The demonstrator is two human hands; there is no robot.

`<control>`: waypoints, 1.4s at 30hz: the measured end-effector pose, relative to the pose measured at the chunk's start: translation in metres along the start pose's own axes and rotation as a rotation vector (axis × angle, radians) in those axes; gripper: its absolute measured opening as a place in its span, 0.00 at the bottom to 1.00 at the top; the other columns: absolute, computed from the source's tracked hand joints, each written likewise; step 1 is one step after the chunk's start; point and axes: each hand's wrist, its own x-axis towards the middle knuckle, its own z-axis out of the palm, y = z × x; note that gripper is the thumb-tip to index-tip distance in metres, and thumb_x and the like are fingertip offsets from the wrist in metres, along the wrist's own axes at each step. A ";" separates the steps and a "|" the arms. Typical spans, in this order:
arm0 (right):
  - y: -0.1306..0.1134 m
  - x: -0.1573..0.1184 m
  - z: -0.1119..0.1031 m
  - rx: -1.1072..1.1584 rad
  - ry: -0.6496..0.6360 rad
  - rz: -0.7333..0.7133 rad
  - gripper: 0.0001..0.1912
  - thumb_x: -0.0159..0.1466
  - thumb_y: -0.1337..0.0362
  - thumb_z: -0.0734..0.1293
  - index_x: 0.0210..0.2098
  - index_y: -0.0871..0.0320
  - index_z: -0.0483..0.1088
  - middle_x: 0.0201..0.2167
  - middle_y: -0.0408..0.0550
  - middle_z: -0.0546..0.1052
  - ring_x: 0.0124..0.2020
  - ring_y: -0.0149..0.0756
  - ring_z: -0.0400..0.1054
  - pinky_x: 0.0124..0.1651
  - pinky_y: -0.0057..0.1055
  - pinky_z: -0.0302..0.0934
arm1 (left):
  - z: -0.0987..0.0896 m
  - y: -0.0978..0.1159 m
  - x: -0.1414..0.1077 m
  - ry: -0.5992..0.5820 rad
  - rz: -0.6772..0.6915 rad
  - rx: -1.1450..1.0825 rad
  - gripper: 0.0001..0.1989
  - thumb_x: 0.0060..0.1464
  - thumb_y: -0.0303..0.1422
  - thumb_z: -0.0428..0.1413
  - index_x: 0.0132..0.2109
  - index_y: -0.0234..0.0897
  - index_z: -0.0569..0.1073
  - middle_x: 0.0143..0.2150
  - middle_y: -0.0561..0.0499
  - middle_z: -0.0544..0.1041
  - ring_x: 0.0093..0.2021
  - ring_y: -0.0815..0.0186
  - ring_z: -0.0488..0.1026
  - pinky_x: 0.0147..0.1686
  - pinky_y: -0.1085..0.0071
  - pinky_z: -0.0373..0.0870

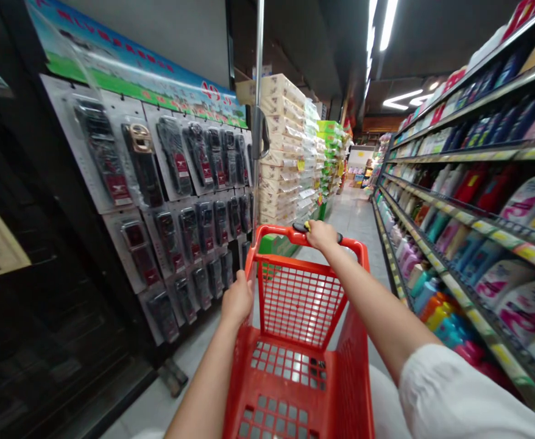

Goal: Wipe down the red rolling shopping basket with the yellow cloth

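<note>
Right hand (pixel 322 235): grip closed over the far handle bar of the red cart (pixel 354 347), fingers wrapped by the black handle cover (pixel 300 227); a small yellow bit is seen at the fingers. Left hand (pixel 237 299): grip curled on the cart's left side rim; fingertips are partly hidden, so tightness cannot be told. No loose item is seen in either hand.

The cart is placed in front of the body, between both forearms, with its slotted panel (pixel 304 299) standing under the handle. A white sleeve (pixel 441 390) is seen on the right arm.

To the left, packaged belts (pixel 206 225) are hung in rows near the left hand. A metal pole (pixel 259 61) is seen just beyond the cart's left corner, with cream packs (pixel 281 146) stacked behind it and green packs (pixel 331 152) farther on. To the right, shelves (pixel 473 216) are filled with bottles (pixel 530 198). Floor (pixel 354 210) is tiled.

Risks, as judged: left knuckles or rim could be caught on the belts if the cart is veered left; the pole or stacked packs could be bumped by the front corner. With unevenly placed hands, the cart could be twisted; bottles could be knocked by a swing right.
</note>
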 end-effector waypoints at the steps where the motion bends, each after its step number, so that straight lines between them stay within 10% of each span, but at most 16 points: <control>1: -0.011 0.005 0.001 -0.004 -0.005 -0.023 0.16 0.65 0.62 0.58 0.49 0.53 0.71 0.48 0.55 0.77 0.48 0.48 0.72 0.46 0.39 0.65 | 0.000 -0.001 -0.001 -0.002 -0.006 -0.008 0.11 0.66 0.34 0.39 0.50 0.36 0.60 0.45 0.38 0.80 0.45 0.53 0.78 0.37 0.66 0.67; 14: -0.124 0.020 0.049 0.186 0.071 -0.520 0.23 0.61 0.74 0.59 0.53 0.56 0.72 0.59 0.50 0.71 0.58 0.40 0.65 0.60 0.35 0.58 | 0.007 -0.007 -0.003 0.016 -0.016 -0.112 0.12 0.66 0.32 0.41 0.53 0.33 0.61 0.46 0.37 0.79 0.45 0.55 0.78 0.39 0.66 0.68; 23: -0.117 -0.023 0.071 0.502 -0.030 -0.426 0.36 0.57 0.78 0.60 0.65 0.58 0.59 0.62 0.53 0.68 0.62 0.40 0.63 0.62 0.35 0.58 | 0.014 -0.012 -0.004 0.099 0.113 -0.152 0.35 0.58 0.20 0.40 0.71 0.26 0.41 0.70 0.29 0.55 0.64 0.54 0.65 0.56 0.62 0.65; 29: -0.090 -0.024 0.031 0.426 -0.196 -0.626 0.25 0.54 0.79 0.62 0.48 0.57 0.74 0.44 0.46 0.80 0.47 0.39 0.72 0.51 0.31 0.64 | 0.010 -0.015 -0.008 0.059 0.121 -0.175 0.37 0.59 0.24 0.43 0.72 0.25 0.38 0.66 0.29 0.62 0.61 0.52 0.68 0.55 0.60 0.66; 35: -0.044 -0.019 -0.009 0.167 0.342 -0.391 0.29 0.59 0.73 0.63 0.59 0.51 0.67 0.60 0.50 0.68 0.56 0.44 0.64 0.56 0.36 0.60 | 0.011 -0.017 -0.004 0.068 0.127 -0.182 0.37 0.59 0.24 0.43 0.72 0.24 0.37 0.65 0.27 0.63 0.57 0.52 0.72 0.51 0.62 0.67; 42: -0.061 -0.016 0.026 -0.095 0.202 -0.202 0.14 0.66 0.64 0.60 0.49 0.55 0.71 0.47 0.54 0.73 0.48 0.45 0.67 0.46 0.37 0.62 | 0.015 -0.019 -0.002 0.056 0.141 -0.248 0.40 0.58 0.25 0.45 0.72 0.28 0.37 0.68 0.31 0.60 0.60 0.53 0.69 0.52 0.64 0.67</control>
